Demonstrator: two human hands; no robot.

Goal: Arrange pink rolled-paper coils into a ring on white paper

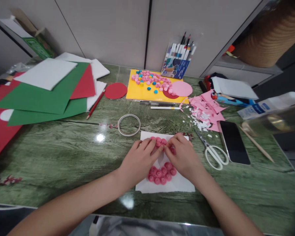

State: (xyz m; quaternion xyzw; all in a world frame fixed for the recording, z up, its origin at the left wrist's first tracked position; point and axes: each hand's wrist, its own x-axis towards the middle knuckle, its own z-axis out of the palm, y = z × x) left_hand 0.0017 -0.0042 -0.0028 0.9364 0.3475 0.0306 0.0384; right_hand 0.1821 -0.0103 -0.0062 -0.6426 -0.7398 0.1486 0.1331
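Note:
A white paper sheet (144, 185) lies on the table before me, bearing a ring of rolled pink paper rosettes (162, 173). My left hand (141, 157) reaches over the ring's upper left, its fingers bent and its thumb and forefinger pressed in at the rosettes. From the other side my right hand (183, 157) meets it, thumb and forefinger pinched together at the same spot. Both sets of fingertips close on a pink paper rosette at the top of the ring, and the fingers cover most of it. Part of the ring's sides is hidden beneath my hands.
Above the sheet is a tape roll (129, 125). To the right lie white-handled scissors (215, 157), a phone (234, 142) and pink paper scraps (207, 108). A yellow sheet (135, 93) holds small coloured pieces. Stacked green paper (43, 95) and a red pencil (95, 104) occupy the left.

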